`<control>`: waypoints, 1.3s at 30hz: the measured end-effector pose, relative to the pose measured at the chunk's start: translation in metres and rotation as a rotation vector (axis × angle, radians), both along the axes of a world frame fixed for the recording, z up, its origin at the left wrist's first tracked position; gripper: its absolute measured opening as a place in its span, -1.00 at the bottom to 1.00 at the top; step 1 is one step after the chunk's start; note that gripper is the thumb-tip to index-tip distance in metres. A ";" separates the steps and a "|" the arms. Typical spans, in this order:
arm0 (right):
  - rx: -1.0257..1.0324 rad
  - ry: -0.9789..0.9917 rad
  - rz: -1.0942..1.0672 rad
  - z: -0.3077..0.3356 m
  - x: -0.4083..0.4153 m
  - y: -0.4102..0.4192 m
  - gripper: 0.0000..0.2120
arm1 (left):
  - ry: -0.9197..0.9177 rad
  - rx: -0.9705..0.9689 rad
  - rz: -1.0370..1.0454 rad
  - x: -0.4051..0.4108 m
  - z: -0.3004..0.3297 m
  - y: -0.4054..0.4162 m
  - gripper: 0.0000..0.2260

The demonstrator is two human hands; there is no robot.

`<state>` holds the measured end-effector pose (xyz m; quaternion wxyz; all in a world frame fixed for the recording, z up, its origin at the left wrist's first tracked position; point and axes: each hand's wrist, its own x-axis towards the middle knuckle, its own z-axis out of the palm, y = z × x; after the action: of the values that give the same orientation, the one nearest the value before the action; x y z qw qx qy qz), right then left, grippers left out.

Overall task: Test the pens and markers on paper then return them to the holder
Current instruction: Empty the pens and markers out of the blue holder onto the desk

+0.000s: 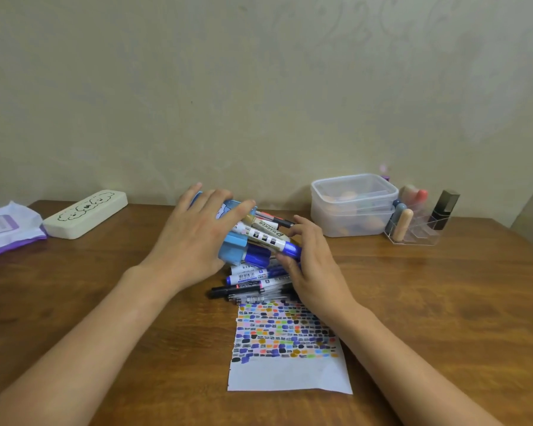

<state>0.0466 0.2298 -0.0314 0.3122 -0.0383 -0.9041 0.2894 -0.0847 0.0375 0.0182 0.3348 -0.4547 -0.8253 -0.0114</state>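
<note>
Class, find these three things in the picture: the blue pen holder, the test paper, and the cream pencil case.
blue pen holder [233,252]: head view, on its open end.
test paper [290,375]: head view, on its blank lower strip.
cream pencil case [85,214]: head view, on its lid.

left hand [194,238] hides most of the blue holder [232,248] (pens' far ends too).

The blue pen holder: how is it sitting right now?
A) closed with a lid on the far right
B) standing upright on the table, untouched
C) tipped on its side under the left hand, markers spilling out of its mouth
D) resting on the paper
C: the left hand holds the blue pen holder tipped sideways, with markers such as the blue-capped marker sticking out of its open end above the pile of pens.
</note>
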 end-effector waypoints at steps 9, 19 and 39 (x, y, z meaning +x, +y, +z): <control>0.098 -0.038 -0.071 -0.002 -0.001 0.008 -0.40 | -0.055 -0.021 -0.006 -0.003 -0.002 -0.001 -0.12; 0.043 -0.097 -0.095 -0.006 0.003 0.014 -0.55 | -0.089 -0.048 0.011 -0.005 0.001 -0.007 -0.10; 0.185 -0.238 -0.141 -0.003 0.006 -0.005 -0.20 | -0.138 -0.020 -0.018 -0.009 -0.001 -0.009 -0.10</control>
<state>0.0522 0.2249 -0.0343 0.2245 -0.1066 -0.9526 0.1756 -0.0937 0.0285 0.0174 0.2725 -0.4637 -0.8422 -0.0372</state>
